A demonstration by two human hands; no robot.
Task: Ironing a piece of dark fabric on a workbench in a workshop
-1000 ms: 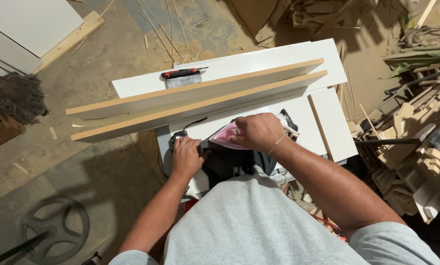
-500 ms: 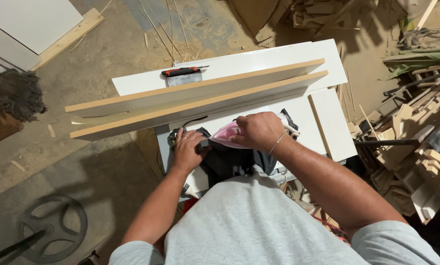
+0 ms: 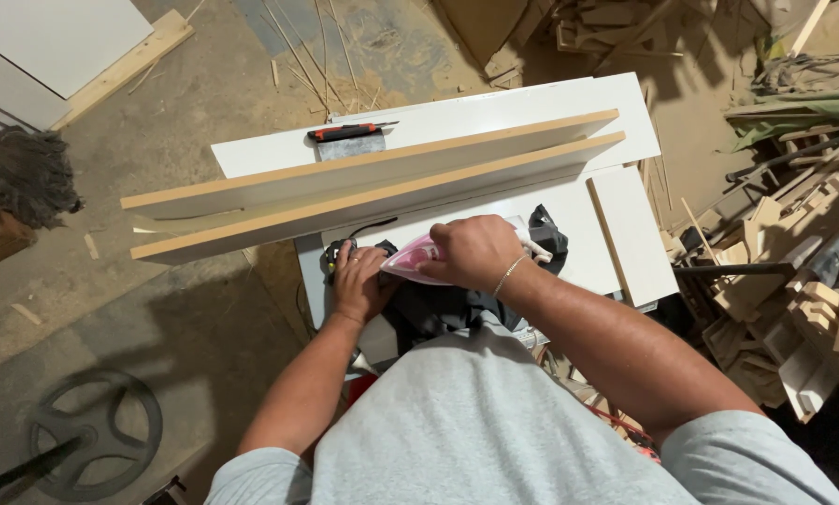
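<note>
My right hand (image 3: 475,251) grips the handle of a pink and white clothes iron (image 3: 417,262) resting on a white worktop (image 3: 569,210). My left hand (image 3: 358,281) lies flat beside the iron's tip, over a dark cloth (image 3: 438,309) and a black cable (image 3: 363,229). Two long white boards with raw brown edges (image 3: 372,182) stand on edge just beyond my hands, running across the worktop.
A red and black utility knife (image 3: 344,132) lies on a grey pad at the far side of the worktop. Wood offcuts (image 3: 784,271) pile up at right. A mop head (image 3: 17,173) sits at left, a round metal base (image 3: 92,435) at lower left on the dusty floor.
My left hand has slid slightly forward toward the iron's tip. The right hand and iron have barely moved.
</note>
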